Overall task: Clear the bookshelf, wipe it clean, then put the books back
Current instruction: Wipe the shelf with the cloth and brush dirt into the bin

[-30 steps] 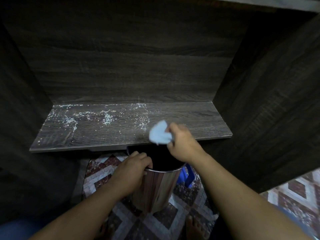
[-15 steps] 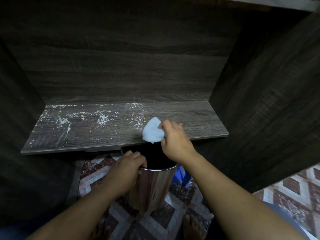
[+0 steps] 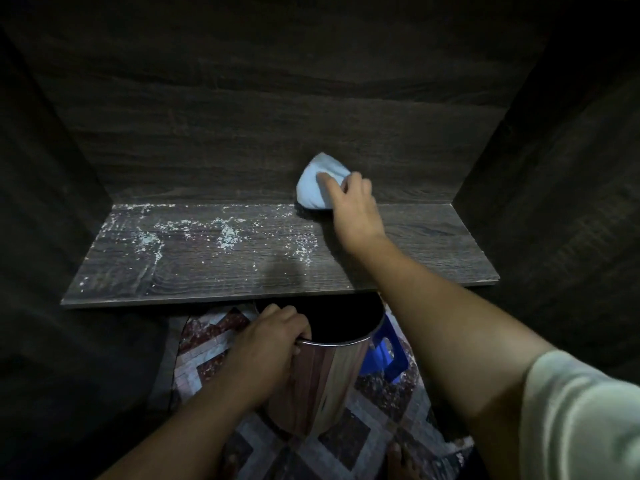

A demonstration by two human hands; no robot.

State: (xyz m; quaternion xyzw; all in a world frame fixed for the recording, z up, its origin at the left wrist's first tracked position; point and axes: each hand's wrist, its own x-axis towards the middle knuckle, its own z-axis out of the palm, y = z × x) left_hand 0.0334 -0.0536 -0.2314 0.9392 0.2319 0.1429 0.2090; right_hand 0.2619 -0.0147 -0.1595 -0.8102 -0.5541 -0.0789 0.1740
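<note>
A dark wooden shelf board lies inside a dark cabinet, with white dust and crumbs scattered over its left and middle parts. My right hand holds a light blue cloth at the back of the board, against the rear wall. Below the board's front edge, my left hand grips the rim of a shiny metal bin held just under the edge. No books are in view.
Dark cabinet walls close in at the left and right. A blue plastic stool stands behind the bin on a patterned tile floor.
My right hand has carried the cloth from the board's front edge over the bin to the back of the board. My left hand stays on the bin's rim.
</note>
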